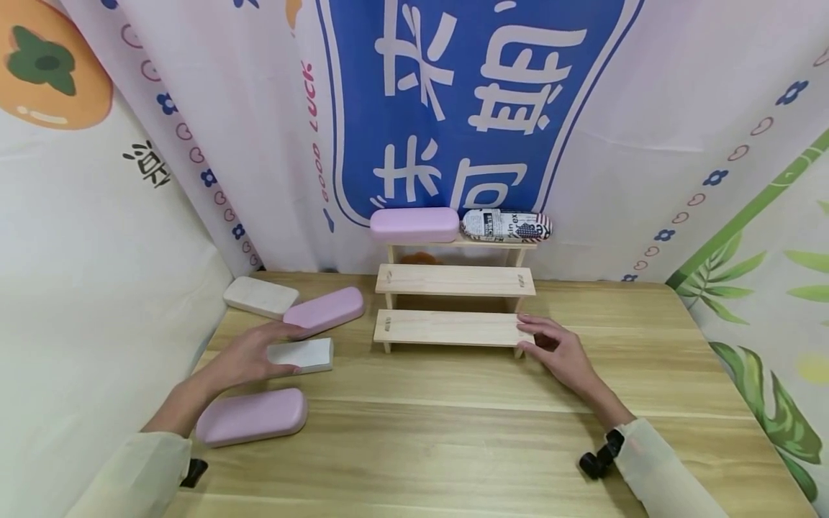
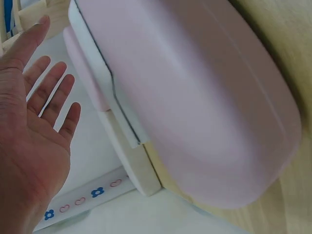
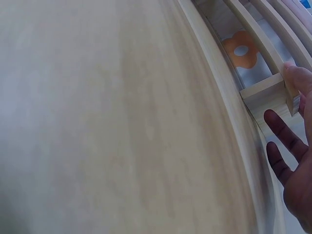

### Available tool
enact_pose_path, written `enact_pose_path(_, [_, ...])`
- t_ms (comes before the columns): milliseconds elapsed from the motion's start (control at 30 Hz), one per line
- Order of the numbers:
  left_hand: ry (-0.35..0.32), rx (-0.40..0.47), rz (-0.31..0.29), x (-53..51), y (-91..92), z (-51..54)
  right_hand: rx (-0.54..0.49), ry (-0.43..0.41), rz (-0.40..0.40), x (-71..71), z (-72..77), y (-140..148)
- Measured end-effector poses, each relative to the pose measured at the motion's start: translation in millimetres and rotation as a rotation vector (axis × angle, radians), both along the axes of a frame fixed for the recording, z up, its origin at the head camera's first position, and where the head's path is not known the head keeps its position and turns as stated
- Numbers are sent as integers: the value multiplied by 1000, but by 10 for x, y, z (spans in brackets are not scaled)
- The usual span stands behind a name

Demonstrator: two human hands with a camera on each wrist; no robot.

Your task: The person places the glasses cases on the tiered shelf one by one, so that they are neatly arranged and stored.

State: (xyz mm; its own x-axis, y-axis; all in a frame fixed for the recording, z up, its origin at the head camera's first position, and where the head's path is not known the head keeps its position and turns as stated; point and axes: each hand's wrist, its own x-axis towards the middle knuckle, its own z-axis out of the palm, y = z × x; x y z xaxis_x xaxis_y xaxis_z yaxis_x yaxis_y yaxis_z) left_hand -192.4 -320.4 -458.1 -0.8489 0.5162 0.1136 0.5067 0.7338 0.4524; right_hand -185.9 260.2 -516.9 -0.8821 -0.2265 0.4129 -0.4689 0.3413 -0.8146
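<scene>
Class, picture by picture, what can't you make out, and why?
Head: part of white case, behind left hand.
Head: smallest print on patterned case, too small.
Left wrist: upper end of nearest pink case, cut off by top edge.
Right wrist: far end of wooden shelf, cut off by top edge.

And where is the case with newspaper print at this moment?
In the head view, the newspaper-print case lies on the top shelf, at its right end, beside a pink case.
</scene>
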Motion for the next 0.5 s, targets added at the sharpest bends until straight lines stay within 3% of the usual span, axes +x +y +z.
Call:
enact_pose_path(167, [-12,-38,4,-16,-30,-73,2,2,-3,-2,7,-1])
enact_pose_path(500, [-2,-29,-21,-53,-59,-176,0,7,13,-7,-4,6])
